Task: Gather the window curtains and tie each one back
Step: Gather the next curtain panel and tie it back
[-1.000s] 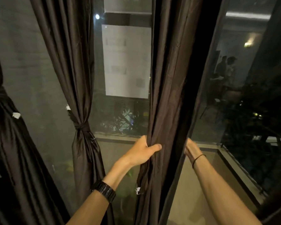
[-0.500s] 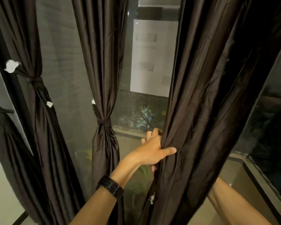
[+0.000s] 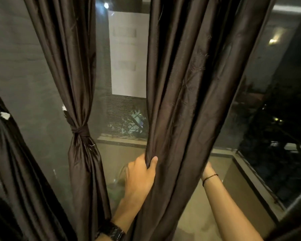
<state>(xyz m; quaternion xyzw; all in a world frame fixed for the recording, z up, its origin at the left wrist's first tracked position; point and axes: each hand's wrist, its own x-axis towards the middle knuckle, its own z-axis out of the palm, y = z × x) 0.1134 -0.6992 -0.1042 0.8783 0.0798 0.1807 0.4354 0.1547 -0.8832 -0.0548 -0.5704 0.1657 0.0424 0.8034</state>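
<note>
Loose curtain (image 3: 186, 101): hung untied from 12 o'clock to 6, apparently being bunched from both edges for tying.
Left hand (image 3: 141, 176): at 6 o'clock, thumb and fingers clamped on the curtain's left edge fold.
Right hand (image 3: 207, 169): at 4 o'clock, behind the right edge; fingers hidden, cannot tell.
Tied curtain (image 3: 80, 84): at 9 o'clock, already cinched by its band (image 3: 80, 131).

right hand (image 3: 207, 169) out from behind the curtain (image 3: 181, 101), now at its right edge
</note>
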